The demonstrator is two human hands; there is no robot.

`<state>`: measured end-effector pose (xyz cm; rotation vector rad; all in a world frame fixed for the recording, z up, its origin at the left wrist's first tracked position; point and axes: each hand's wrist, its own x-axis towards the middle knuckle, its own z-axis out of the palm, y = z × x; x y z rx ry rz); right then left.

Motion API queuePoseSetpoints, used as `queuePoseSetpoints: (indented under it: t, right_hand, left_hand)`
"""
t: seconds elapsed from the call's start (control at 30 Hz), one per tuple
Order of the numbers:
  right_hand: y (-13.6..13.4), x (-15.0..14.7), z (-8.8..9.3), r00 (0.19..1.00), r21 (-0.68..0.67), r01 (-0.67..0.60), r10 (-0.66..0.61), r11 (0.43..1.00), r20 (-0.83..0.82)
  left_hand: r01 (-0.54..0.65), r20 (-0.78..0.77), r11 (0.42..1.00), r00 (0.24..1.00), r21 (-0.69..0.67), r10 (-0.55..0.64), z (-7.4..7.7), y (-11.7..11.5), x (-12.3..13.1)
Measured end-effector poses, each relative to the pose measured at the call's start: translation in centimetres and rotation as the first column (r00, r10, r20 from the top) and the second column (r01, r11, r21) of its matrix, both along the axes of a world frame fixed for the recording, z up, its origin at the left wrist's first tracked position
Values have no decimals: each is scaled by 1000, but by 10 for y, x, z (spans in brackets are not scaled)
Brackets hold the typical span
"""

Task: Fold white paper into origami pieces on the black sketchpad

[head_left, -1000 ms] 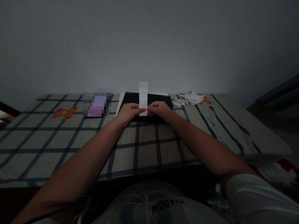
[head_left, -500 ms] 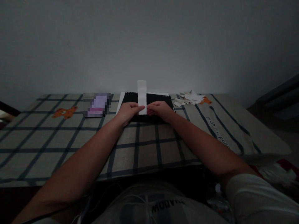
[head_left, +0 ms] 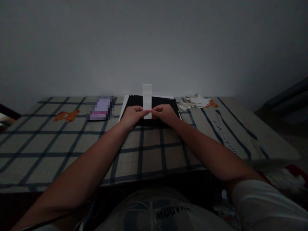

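A narrow white paper strip (head_left: 147,97) stands upright between my two hands. My left hand (head_left: 133,115) pinches it near its lower end, the thumb lying across its front. From the other side, my right hand (head_left: 166,114) has thumb and fingertips closed at the strip's right edge, touching or very near my left thumb. Behind and beneath the hands lies a black sheet or notebook cover (head_left: 158,102) with small white marks along its far edge. White paper shows around its edges.
A phone-like device (head_left: 101,107), partly pixelated, lies to the left. Several small white paper pieces (head_left: 196,101) are heaped at the right. A checked tablecloth (head_left: 130,157) with orange bear prints covers the table, which meets a plain wall (head_left: 154,45).
The paper strip has shifted slightly right and down. My left thumb has moved right across it, closer to my right fingertips.
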<state>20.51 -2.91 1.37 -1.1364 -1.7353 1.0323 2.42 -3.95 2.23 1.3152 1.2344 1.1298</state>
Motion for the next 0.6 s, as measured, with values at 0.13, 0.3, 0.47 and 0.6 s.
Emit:
queuePoseSetpoints:
  t: [0.13,0.3,0.47,0.6]
  right_hand:
    - [-3,-2,3,997,52,65,-67,997,39]
    - [-1,-2,2,997,-49,-11,7,999,-71]
    - [1,-1,-1,982,-159,-118,92,980,-166]
    - [1,-1,0,979,-155,-89,59,984,-193]
  left_hand:
    - [-3,7,1000,1000,21,2,-3,1,0]
    - [-27,-4,999,1000,22,27,0,1,0]
    - [-70,3,997,998,18,70,5,0,-2]
    - [-66,39,998,997,-13,66,3,3,-3]
